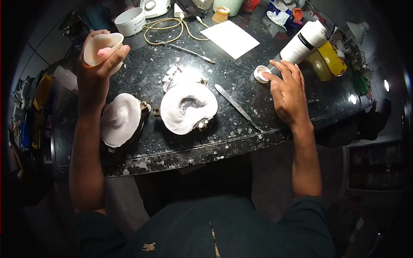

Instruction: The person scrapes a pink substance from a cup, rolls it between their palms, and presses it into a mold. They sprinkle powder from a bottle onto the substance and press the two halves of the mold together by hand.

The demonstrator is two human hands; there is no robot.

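Observation:
My left hand (101, 64) is wrapped round a pale flexible bowl (92, 46) with a pink mass inside, raised over the bench's left side. My right hand (287, 88) has its fingertips at a small white cap (261, 74), the thumb against its rim. Just behind that hand a white bottle (303, 42) with a black band leans to the right. Between my arms are two white plaster moulds in metal holders: one (121, 118) on the left, tilted, and one (187, 108) in the middle with a ring-shaped ridge. A metal spatula (235, 104) lies right of the middle mould.
On the black bench (241, 137) lie a thin metal tool (185, 50), a white sheet (231, 38) and a coiled cable (162, 31). A white tub (130, 22) stands at the back left, an orange-brown cup (220, 15) at the back. A yellow container (328, 60) is at right.

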